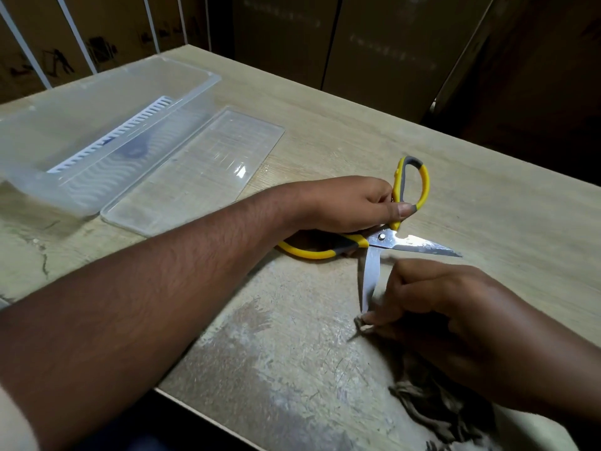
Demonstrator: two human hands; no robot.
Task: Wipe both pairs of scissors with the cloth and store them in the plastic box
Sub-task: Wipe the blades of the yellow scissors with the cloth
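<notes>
- the left hand [351, 203] grips the yellow-and-grey handles of the scissors [387, 237], which are spread wide open on the table [325, 125].
- the right hand [432, 297] pinches a dark cloth [435, 415] round the tip of the blade pointing toward the person.
- the clear box [97, 102] stands far left, its lid [195, 170] flat just beside it.

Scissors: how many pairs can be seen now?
1: yellow scissors, open, held by the left hand above the table. A second pair is not visible.
</notes>
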